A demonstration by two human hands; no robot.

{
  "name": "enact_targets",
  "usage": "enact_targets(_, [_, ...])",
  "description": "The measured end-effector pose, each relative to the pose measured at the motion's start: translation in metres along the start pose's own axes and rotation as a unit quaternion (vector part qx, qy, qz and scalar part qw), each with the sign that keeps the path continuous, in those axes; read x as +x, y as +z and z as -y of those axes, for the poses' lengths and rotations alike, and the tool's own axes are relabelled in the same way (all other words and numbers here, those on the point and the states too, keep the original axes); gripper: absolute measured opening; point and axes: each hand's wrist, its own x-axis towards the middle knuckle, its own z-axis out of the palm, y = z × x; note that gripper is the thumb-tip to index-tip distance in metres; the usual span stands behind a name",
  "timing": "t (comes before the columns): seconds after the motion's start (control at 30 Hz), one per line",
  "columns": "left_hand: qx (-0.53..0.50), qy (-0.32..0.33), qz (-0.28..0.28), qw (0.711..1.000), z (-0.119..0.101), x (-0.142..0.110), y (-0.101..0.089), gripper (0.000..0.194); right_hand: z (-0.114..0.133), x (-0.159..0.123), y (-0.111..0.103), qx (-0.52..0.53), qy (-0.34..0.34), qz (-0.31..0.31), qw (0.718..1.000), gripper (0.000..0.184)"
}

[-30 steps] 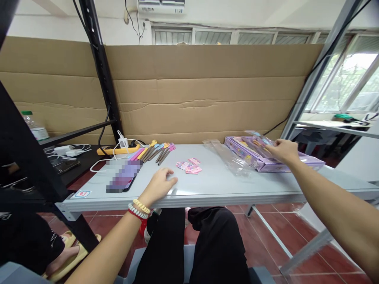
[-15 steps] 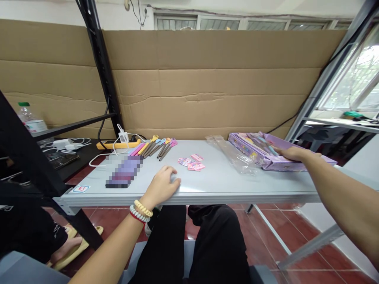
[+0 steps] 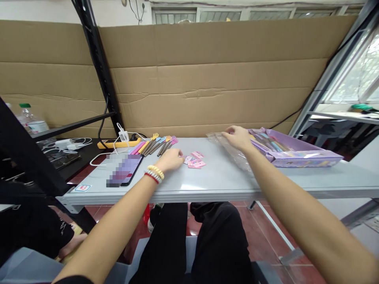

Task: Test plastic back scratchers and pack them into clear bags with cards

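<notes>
Head view: left hand (image 3: pixel 171 159) touches pink cards (image 3: pixel 195 161), right hand (image 3: pixel 238 137) on clear bags (image 3: pixel 233 152)

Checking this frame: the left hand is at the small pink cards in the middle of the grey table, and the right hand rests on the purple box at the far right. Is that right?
Not quite. In the head view the right hand is on the clear plastic bags beside the purple box, not on the box. The left hand is indeed at the small pink cards on the grey table.

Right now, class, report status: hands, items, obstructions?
Left hand fingers on pink cards. Right hand on clear bags. Purple box beside. Nothing between.
</notes>
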Motion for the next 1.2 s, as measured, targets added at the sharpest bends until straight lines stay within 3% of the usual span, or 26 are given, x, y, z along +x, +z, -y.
enact_targets(0.13, [-0.006,0.007,-0.068,0.998,0.005,0.047,0.009,0.031,0.042,-0.012,0.047,0.046,-0.002,0.103,0.994,0.02])
enact_targets(0.23, [-0.004,0.0,-0.124,0.992,0.018,0.059,0.02,0.032,0.045,-0.022,0.071,0.051,-0.027,0.112,0.992,0.018])
enact_targets(0.3, [0.011,0.002,-0.125,0.992,0.028,0.058,0.025,0.031,0.036,-0.027,0.078,0.055,-0.033,0.111,0.992,0.018])
enact_targets(0.47, [0.048,-0.002,-0.069,0.996,0.04,0.046,0.024,0.026,0.016,-0.032,0.071,0.052,0.023,0.143,0.988,0.014])
enact_targets(0.67, [0.065,-0.018,-0.051,0.996,0.033,0.036,0.024,0.028,0.023,-0.039,0.067,0.076,0.043,0.174,0.981,0.013])
enact_targets(0.73, [0.078,-0.024,-0.069,0.994,0.032,0.035,0.023,0.029,0.026,-0.04,0.069,0.074,0.034,0.192,0.978,0.012])
enact_targets(0.9, [0.153,-0.174,-0.199,0.952,0.041,0.036,0.015,0.031,0.027,-0.042,0.071,0.066,0.039,0.207,0.975,0.012])
enact_targets(1.03, [0.126,-0.288,-0.154,0.937,0.052,0.038,0.01,0.033,0.028,-0.042,0.07,0.055,0.037,0.209,0.976,0.013])
enact_targets(1.2, [0.079,-0.318,-0.131,0.936,0.058,0.043,0.009,0.033,0.031,-0.042,0.069,0.047,0.03,0.221,0.974,0.012])
